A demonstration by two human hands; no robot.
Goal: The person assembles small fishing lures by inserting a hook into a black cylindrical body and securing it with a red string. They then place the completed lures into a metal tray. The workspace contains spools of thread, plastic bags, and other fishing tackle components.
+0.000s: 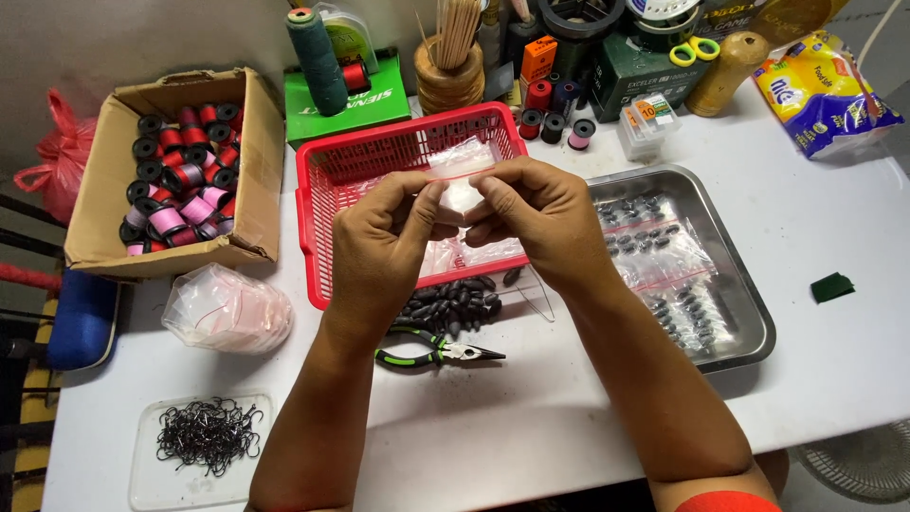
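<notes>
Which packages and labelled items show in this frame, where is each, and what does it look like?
Small clear zip bag: pinched between left hand and right hand, above the red basket.
Green flat box: behind the basket, white lettering.
Yellow and blue wrapper: far right corner, crinkled.
Cardboard box: left, holding spools.
Small clear case: behind the steel tray, orange label.

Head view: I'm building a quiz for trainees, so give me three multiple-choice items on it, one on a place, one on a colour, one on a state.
1. Where do the pliers lie?
A in the cardboard box
B on the table in front of the red basket
C in the steel tray

2. What colour are the pliers' handles?
A green and black
B yellow
C blue

3. What do both hands hold?
A nothing
B a spool
C a small clear plastic bag

Answers: B, they rest on the white table; A, the handles show it; C, left hand and right hand pinch it.
</notes>
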